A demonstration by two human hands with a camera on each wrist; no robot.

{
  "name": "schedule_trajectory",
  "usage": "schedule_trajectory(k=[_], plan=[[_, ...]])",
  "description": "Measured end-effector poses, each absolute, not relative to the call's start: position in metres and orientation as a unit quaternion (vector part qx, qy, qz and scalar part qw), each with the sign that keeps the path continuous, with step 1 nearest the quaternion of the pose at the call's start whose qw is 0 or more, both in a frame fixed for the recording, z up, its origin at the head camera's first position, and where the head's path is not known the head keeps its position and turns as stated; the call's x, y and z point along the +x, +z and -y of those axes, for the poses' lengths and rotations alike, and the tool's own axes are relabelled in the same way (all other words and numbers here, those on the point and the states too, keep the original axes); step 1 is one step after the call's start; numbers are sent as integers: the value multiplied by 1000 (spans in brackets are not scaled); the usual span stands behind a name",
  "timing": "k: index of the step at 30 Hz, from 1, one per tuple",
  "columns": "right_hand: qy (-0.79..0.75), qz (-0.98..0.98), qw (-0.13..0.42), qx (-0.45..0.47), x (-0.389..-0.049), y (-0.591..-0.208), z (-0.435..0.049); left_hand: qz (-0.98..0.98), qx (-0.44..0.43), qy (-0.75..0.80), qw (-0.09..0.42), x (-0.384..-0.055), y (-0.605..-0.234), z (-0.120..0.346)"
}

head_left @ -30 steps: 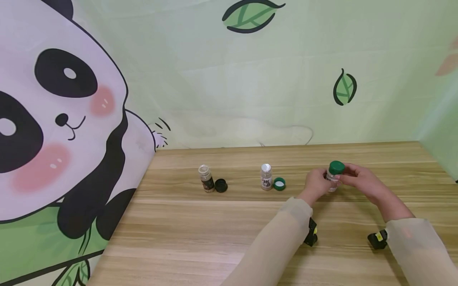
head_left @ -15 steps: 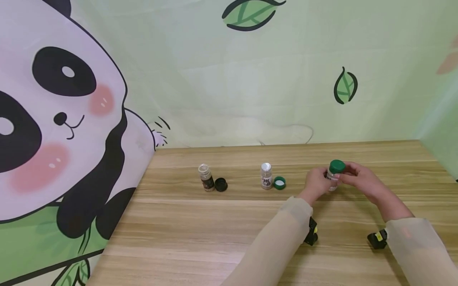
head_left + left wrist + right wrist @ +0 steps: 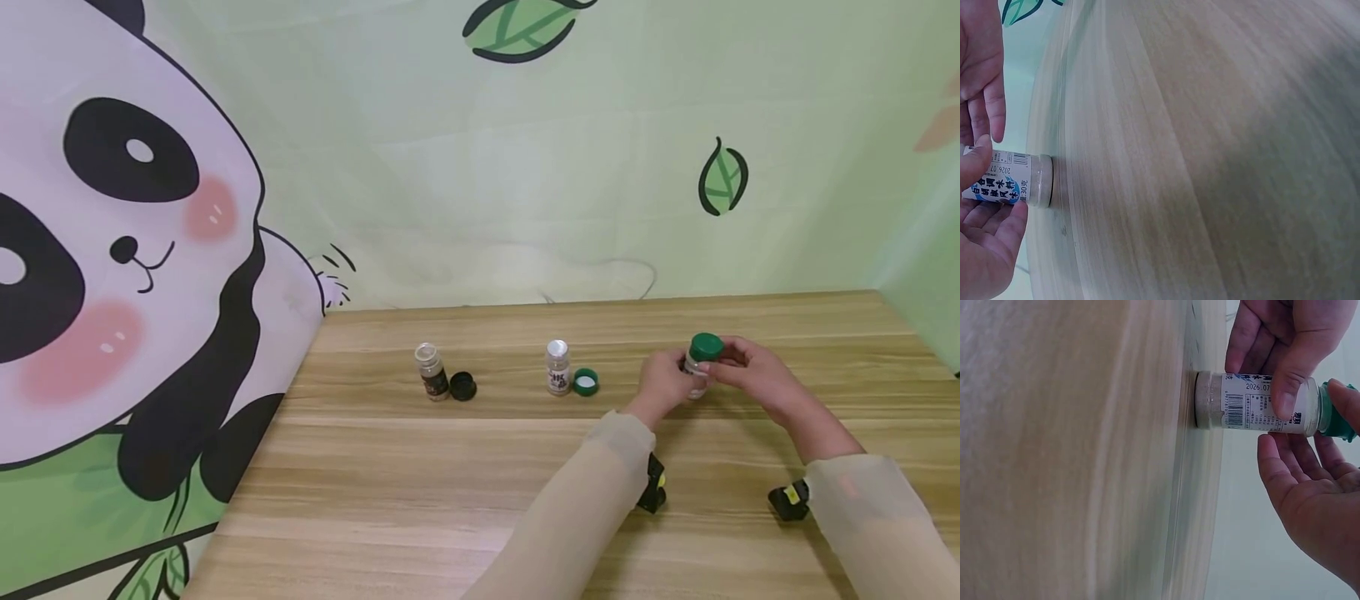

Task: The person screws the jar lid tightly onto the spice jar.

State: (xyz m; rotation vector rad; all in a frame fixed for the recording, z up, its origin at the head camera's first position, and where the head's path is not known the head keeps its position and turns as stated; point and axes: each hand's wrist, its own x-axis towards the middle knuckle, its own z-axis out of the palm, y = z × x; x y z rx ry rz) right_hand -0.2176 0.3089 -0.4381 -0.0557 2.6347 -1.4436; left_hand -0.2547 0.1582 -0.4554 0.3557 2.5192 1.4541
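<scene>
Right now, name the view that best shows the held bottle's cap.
Head view, because the cap shows its whole top there. Right wrist: only its side, partly behind the right hand. Left wrist: not visible.

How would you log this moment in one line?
left hand: grips bottle | right hand: holds its lid | tightness: unclear | left bottle: black lid beside it | middle bottle: green lid beside it

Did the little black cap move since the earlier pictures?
No: in the head view, the black cap shows no shift either way against the back edge of the wooden tabletop.
</scene>
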Motion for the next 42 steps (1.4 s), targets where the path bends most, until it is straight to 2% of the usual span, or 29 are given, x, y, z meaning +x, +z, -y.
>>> schedule_trajectory(k=[13, 25, 42], plan=[[-483, -873, 72, -9, -218, -437, -306, -856, 129, 489, 103, -254, -455, -157], [-494, -856, 136, -65, -221, -435, -323, -856, 112, 493, 108, -254, -454, -159], [-480, -870, 105, -42, -221, -438, -319, -858, 123, 488, 101, -254, -458, -160]])
